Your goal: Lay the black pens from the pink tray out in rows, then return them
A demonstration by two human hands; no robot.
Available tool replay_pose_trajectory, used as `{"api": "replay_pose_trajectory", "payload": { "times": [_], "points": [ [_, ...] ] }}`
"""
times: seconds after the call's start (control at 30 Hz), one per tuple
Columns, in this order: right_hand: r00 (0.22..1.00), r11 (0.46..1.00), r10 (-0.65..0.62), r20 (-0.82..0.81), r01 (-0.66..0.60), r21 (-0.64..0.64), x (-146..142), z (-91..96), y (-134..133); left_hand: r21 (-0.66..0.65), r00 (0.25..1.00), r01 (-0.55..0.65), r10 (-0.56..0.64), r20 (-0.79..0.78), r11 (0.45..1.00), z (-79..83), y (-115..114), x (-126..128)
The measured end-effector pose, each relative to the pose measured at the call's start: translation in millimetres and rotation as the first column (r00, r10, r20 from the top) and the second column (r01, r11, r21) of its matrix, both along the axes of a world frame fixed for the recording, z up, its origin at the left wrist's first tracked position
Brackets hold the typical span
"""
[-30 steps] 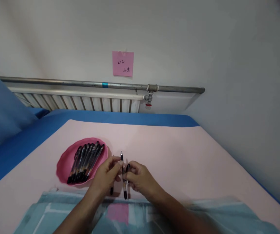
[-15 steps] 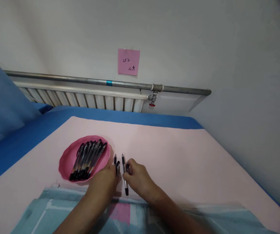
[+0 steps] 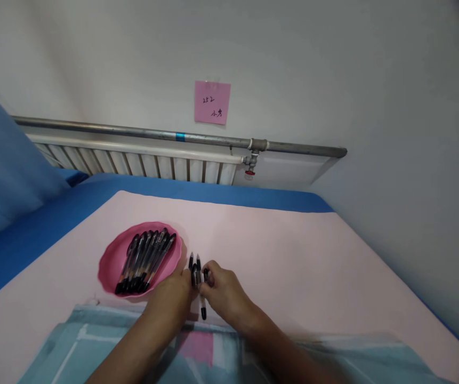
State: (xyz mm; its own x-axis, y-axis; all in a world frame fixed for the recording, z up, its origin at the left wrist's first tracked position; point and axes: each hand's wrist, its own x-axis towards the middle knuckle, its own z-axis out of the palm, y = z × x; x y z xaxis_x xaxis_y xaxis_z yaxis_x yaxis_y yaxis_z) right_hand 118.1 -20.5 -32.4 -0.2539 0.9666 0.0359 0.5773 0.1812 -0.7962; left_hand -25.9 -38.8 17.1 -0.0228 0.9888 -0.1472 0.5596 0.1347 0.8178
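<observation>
My left hand [image 3: 173, 296], fingers closed, grips an uncapped gel pen [image 3: 191, 260] with its tip pointing away from me. A black pen cap [image 3: 194, 274] also shows by these fingertips. My right hand [image 3: 226, 288] pinches a second uncapped pen [image 3: 203, 312], its tip close beside the first one. Another black cap [image 3: 206, 274] is at the right fingers. The hands nearly meet, and the fingers partly hide both pens. To the left, a pink scalloped bowl [image 3: 107, 266] contains several capped black pens [image 3: 149, 258].
A pink sheet [image 3: 277, 256] covers the blue surface [image 3: 213, 192]. Light blue patterned cloth [image 3: 105, 330] lies along the near edge. Behind stand a radiator [image 3: 165, 165], a metal pipe [image 3: 141, 130] and a wall with a pink note [image 3: 212, 102]. Blue fabric [image 3: 9, 165] hangs at left.
My right hand has brought its pen left, so the two pens are now nearly touching. The left hand has barely moved, and the bowl's pens stay as they were.
</observation>
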Motion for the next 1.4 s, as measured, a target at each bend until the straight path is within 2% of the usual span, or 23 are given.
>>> {"api": "replay_pose_trajectory", "payload": {
  "times": [0.07,0.2,0.37,0.53,0.63,0.77,0.83,0.97,1.07,1.27,1.4],
  "points": [
    [1.0,1.0,-0.003,-0.01,0.003,-0.009,0,0.2,0,-0.005,0.988,0.058,-0.058,-0.14,0.998,0.3,0,0],
    [0.998,0.998,-0.021,-0.063,0.017,-0.062,-1,-0.1,-1,-0.065,0.887,0.179,-0.189,-0.422,0.982,3.2,1,1],
    [0.997,0.991,-0.028,-0.071,0.019,-0.131,-2,1.1,-1,-0.143,0.83,0.213,-0.256,-0.496,0.966,9.2,1,3],
    [0.983,0.986,-0.075,-0.169,0.048,-0.157,3,11.6,3,-0.193,0.721,0.26,-0.323,-0.613,0.946,13.2,0,4],
    [0.954,0.987,-0.122,-0.275,0.086,-0.137,8,20.7,7,-0.198,0.7,0.268,-0.331,-0.632,0.943,14.1,-1,4],
    [0.946,0.994,-0.111,-0.305,0.106,-0.032,11,26.6,9,-0.199,0.691,0.266,-0.331,-0.643,0.943,13.8,0,4],
    [0.934,0.992,-0.124,-0.334,0.106,-0.071,11,26.6,9,-0.195,0.687,0.272,-0.332,-0.647,0.942,13.7,0,4],
    [0.909,0.967,-0.19,-0.37,0.108,-0.232,10,24.3,9,-0.193,0.685,0.277,-0.334,-0.647,0.941,13.5,0,4],
    [0.911,0.965,-0.198,-0.362,0.116,-0.234,12,21.8,11,-0.194,0.688,0.275,-0.334,-0.645,0.942,12.6,0,3],
    [0.948,0.982,-0.085,-0.307,0.028,-0.186,25,19.6,17,-0.189,0.698,0.277,-0.332,-0.634,0.942,12.4,0,4],
    [0.98,0.999,0.031,-0.195,-0.029,0.014,32,19.6,21,-0.192,0.696,0.273,-0.332,-0.636,0.943,13.6,-1,4]
  ]
}}
